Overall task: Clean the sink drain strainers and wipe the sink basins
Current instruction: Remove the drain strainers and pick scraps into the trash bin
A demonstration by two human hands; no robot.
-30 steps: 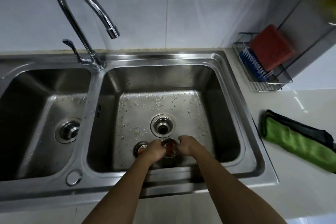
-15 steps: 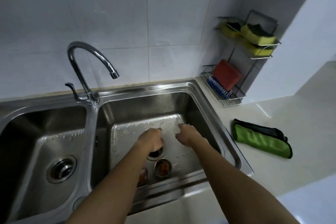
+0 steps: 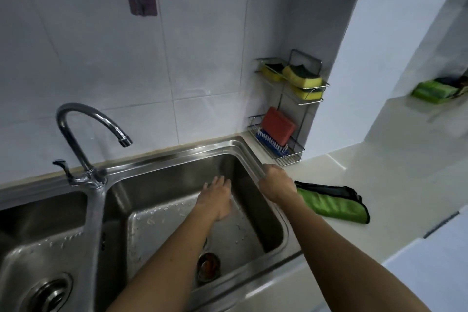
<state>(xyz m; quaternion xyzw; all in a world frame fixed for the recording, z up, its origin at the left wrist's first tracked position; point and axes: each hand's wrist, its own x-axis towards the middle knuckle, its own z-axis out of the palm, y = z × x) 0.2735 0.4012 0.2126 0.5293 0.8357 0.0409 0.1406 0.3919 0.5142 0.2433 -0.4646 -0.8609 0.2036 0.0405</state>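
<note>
A steel double sink fills the lower left. In the right basin [image 3: 157, 200] a drain strainer [image 3: 209, 266] holding orange-brown residue lies on the wet floor near the front wall. My left hand [image 3: 215, 197] hovers over the basin's back part, fingers apart and holding nothing. My right hand [image 3: 276, 182] is above the basin's right rim, fingers curled downward; what it holds, if anything, is hidden. The left basin [image 3: 38, 248] has its drain strainer [image 3: 48, 291] seated. My left forearm covers the right basin's drain.
A curved tap [image 3: 83, 132] stands between the basins. A folded green cloth [image 3: 331, 201] lies on the counter right of the sink. In the corner a wire rack [image 3: 286, 152] holds yellow sponges [image 3: 304, 78], a red sponge [image 3: 278, 124] and a blue brush.
My head has tilted up and the view pulled back. Both hands left the strainers near the basin's front; the left rose over the back of the basin, the right moved to the right rim.
</note>
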